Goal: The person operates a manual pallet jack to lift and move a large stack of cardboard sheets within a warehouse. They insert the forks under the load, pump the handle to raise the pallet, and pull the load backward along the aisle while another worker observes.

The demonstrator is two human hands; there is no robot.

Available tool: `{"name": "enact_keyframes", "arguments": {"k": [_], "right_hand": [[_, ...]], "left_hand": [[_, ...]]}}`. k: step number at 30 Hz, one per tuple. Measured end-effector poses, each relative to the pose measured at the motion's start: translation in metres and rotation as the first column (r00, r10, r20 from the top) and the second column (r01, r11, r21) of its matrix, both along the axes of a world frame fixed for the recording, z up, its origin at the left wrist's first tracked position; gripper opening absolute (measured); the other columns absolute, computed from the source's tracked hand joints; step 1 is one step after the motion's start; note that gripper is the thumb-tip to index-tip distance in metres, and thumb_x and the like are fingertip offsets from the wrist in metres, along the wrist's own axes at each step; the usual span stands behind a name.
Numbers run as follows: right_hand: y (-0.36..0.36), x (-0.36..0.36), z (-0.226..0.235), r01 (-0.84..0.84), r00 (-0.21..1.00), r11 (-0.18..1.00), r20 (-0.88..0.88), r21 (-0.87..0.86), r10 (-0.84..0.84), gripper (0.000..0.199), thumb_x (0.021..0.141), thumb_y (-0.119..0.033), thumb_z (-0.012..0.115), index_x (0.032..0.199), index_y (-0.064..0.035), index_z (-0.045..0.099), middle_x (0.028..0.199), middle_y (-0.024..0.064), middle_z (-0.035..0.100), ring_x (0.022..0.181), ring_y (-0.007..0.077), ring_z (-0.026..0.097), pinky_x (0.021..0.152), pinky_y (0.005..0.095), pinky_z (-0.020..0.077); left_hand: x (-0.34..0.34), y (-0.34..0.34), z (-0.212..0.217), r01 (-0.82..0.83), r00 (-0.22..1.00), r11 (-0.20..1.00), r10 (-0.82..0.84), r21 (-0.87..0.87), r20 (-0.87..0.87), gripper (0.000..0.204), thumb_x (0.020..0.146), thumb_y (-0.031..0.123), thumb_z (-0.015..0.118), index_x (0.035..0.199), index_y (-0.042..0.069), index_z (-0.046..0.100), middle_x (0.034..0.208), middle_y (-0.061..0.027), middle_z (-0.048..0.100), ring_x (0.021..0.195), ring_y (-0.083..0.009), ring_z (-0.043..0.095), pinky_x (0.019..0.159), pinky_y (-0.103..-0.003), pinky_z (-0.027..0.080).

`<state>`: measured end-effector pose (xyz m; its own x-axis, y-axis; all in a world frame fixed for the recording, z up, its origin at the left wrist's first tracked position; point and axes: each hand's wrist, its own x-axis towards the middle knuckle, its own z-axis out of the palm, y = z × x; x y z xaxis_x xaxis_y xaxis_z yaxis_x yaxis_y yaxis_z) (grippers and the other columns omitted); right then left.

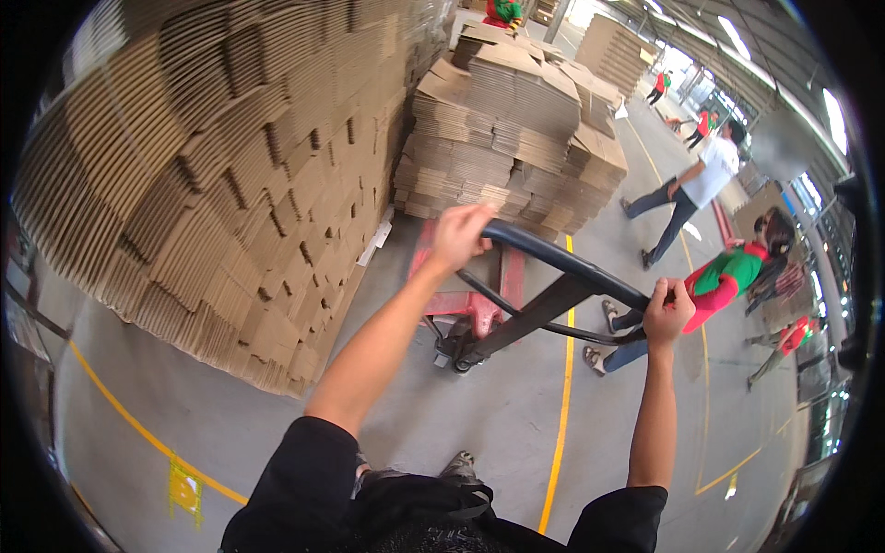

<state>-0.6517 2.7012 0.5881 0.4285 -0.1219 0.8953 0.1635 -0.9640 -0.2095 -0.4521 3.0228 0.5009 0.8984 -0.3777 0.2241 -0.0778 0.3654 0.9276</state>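
Gripping the black loop handle (562, 267) of a red pallet jack (470, 304), I have my left hand (458, 235) wrapped over its far left end and my right hand (666, 313) clamped on its near right end, fingers curled tight round the bar on both sides. Holding it wide like this seems to give me leverage on the tiller, which leans back toward me from the jack's small wheels on the grey concrete floor (442, 433).

The jack sits just ahead of my feet, its red frame running away from me under a load of flattened cardboard boxes (516, 138), stacked in brown, slightly ragged bundles. The handle is a dark, smooth tube; the red paint looks worn.

To the left, a much taller wall of stacked cardboard (221, 184) stands close beside the jack. A yellow floor line (560, 415) runs near to far on the right. Beyond it a person in a white shirt (701, 180) walks, and another in red and green (728, 276) is close to my right hand.
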Motion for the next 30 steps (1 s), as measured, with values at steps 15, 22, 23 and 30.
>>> {"name": "enact_keyframes", "arguments": {"k": [15, 22, 23, 30], "right_hand": [[-0.062, -0.027, -0.018, -0.455, 0.890, 0.889, 0.032, 0.054, 0.454, 0.018, 0.080, -0.012, 0.072, 0.070, -0.0110, 0.058, 0.069, 0.0057, 0.056, 0.062, 0.0249, 0.058, 0.057, 0.0378, 0.0456], [-0.070, -0.024, -0.023, -0.571, 0.800, 0.811, -0.135, 0.126, 0.585, 0.022, 0.086, -0.028, 0.071, 0.084, -0.0094, 0.061, 0.082, 0.0063, 0.058, 0.078, 0.0245, 0.063, 0.067, 0.0382, 0.0505], [-0.074, -0.025, -0.024, -0.603, 0.771, 0.786, -0.153, 0.138, 0.618, 0.022, 0.086, -0.028, 0.072, 0.085, -0.0095, 0.061, 0.083, 0.0065, 0.057, 0.075, 0.0249, 0.062, 0.064, 0.0385, 0.0510], [-0.103, -0.038, -0.033, -0.785, 0.476, 0.566, -0.339, 0.252, 0.811, 0.032, 0.085, -0.024, 0.074, 0.104, -0.0051, 0.056, 0.101, 0.0133, 0.052, 0.072, 0.0298, 0.066, 0.055, 0.0443, 0.0551]], "left_hand": [[-0.086, -0.043, -0.065, -0.643, 0.766, 0.759, 0.632, -0.101, -0.120, 0.055, 0.105, 0.063, 0.038, 0.104, 0.010, 0.056, 0.094, -0.0068, 0.063, 0.092, -0.0223, 0.061, 0.088, -0.041, 0.048], [-0.077, -0.044, -0.104, -0.708, 0.674, 0.696, 0.615, -0.119, -0.410, 0.060, 0.108, 0.056, 0.029, 0.142, 0.011, 0.048, 0.140, -0.0105, 0.054, 0.129, -0.0292, 0.052, 0.113, -0.048, 0.037], [-0.073, -0.044, -0.110, -0.734, 0.658, 0.666, 0.652, -0.132, -0.377, 0.060, 0.108, 0.056, 0.028, 0.141, 0.011, 0.049, 0.137, -0.0101, 0.055, 0.126, -0.0283, 0.053, 0.115, -0.049, 0.036], [-0.082, -0.034, -0.152, -0.836, 0.547, 0.517, 0.761, -0.184, -0.349, 0.046, 0.105, 0.058, 0.041, 0.100, 0.018, 0.062, 0.087, 0.0004, 0.061, 0.074, -0.0215, 0.058, 0.066, -0.047, 0.052]]}}
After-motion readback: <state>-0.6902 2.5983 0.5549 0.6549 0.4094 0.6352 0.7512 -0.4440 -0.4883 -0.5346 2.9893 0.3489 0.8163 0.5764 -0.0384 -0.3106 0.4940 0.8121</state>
